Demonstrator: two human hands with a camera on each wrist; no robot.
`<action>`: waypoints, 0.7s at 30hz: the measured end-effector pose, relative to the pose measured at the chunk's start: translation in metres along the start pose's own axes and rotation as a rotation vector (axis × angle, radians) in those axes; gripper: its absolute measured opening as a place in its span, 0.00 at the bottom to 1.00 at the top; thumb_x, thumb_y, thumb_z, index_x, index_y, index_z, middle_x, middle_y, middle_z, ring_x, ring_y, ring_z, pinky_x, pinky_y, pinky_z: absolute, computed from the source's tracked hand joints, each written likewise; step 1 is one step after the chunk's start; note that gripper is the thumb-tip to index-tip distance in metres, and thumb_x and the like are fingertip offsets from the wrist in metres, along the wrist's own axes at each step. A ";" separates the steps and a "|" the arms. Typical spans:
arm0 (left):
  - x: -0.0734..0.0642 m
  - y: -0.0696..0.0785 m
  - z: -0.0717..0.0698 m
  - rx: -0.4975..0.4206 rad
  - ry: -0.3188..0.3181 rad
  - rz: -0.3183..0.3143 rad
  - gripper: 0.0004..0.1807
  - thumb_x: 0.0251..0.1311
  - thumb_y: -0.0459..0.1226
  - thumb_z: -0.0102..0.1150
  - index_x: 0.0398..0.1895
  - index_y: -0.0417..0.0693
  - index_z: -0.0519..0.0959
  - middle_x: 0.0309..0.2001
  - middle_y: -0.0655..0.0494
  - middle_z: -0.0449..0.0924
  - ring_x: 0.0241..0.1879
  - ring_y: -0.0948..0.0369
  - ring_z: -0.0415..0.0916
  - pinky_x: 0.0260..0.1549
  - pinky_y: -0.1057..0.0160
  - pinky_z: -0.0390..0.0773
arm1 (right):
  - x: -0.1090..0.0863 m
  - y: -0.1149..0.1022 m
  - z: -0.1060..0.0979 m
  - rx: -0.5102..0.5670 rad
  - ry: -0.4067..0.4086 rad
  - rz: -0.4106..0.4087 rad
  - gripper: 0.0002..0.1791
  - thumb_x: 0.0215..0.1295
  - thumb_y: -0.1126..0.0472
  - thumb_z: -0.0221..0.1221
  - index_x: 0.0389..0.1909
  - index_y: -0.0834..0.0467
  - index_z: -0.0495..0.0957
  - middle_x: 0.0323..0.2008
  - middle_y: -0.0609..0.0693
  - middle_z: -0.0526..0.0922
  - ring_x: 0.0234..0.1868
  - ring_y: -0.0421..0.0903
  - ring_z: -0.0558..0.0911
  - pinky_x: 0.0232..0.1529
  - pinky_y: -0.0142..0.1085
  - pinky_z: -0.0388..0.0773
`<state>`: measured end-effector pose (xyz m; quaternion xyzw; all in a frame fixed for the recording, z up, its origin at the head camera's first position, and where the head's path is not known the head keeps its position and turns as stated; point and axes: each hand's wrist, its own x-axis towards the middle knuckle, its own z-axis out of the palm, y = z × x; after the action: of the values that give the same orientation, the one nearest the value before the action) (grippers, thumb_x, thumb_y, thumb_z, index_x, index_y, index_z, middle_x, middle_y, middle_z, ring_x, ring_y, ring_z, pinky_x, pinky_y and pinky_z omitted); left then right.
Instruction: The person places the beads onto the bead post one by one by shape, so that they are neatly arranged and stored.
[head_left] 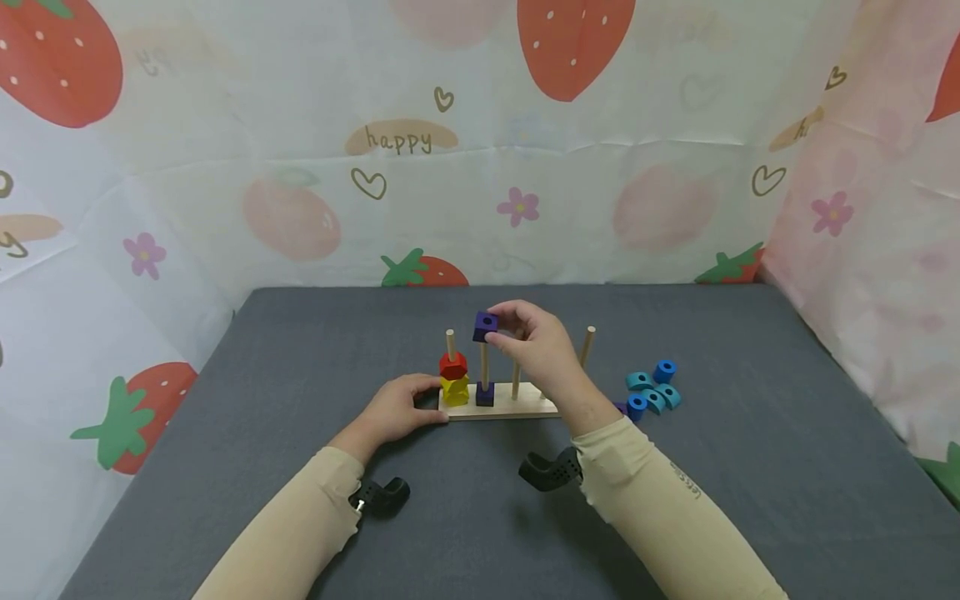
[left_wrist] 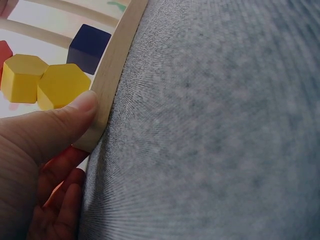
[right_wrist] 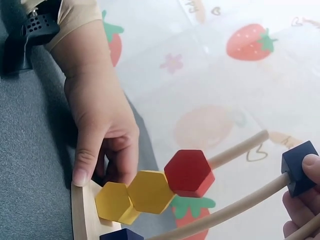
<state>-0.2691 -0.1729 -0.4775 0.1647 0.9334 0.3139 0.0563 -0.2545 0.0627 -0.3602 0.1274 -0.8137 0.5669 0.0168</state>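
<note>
My right hand pinches a dark blue square block between thumb and fingers. The block is at the top of the second peg from the left; whether the peg has entered its hole I cannot tell. Another dark blue square block sits at the foot of that peg. My left hand grips the left end of the wooden peg base, thumb on the front edge. On the leftmost peg, a red hexagonal block tops two yellow hexagonal blocks.
Right of the base lie several teal curved blocks and blue cylinders. A purple piece shows partly behind my right forearm. More pegs stand toward the base's right end. A patterned cloth hangs behind the grey table.
</note>
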 end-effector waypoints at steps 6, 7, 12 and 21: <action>-0.001 0.000 0.000 0.006 0.002 -0.002 0.31 0.46 0.49 0.68 0.56 0.51 0.75 0.55 0.55 0.74 0.56 0.54 0.69 0.56 0.51 0.66 | 0.000 0.002 0.002 -0.001 -0.003 0.037 0.13 0.58 0.59 0.62 0.45 0.50 0.77 0.39 0.46 0.80 0.34 0.48 0.73 0.34 0.35 0.72; -0.001 0.000 0.000 0.006 0.003 -0.004 0.31 0.46 0.50 0.68 0.56 0.51 0.75 0.55 0.55 0.74 0.56 0.55 0.69 0.56 0.51 0.66 | 0.000 0.002 0.002 0.003 -0.003 0.044 0.13 0.58 0.59 0.62 0.45 0.50 0.77 0.40 0.46 0.80 0.35 0.47 0.73 0.35 0.35 0.72; 0.000 0.002 0.000 0.007 0.006 -0.008 0.31 0.46 0.49 0.68 0.56 0.52 0.75 0.55 0.56 0.74 0.56 0.55 0.69 0.56 0.51 0.67 | 0.000 0.003 0.003 0.020 0.004 0.061 0.14 0.57 0.59 0.62 0.45 0.50 0.77 0.41 0.46 0.79 0.39 0.46 0.75 0.38 0.35 0.73; -0.001 0.001 0.000 0.011 0.012 -0.004 0.31 0.46 0.49 0.68 0.55 0.51 0.75 0.55 0.55 0.74 0.55 0.54 0.69 0.56 0.51 0.67 | -0.002 0.007 0.011 0.090 0.063 0.091 0.14 0.56 0.62 0.63 0.44 0.52 0.77 0.40 0.49 0.79 0.39 0.47 0.75 0.39 0.34 0.73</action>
<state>-0.2677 -0.1721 -0.4771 0.1611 0.9357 0.3098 0.0504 -0.2525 0.0551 -0.3707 0.0731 -0.7915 0.6067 0.0110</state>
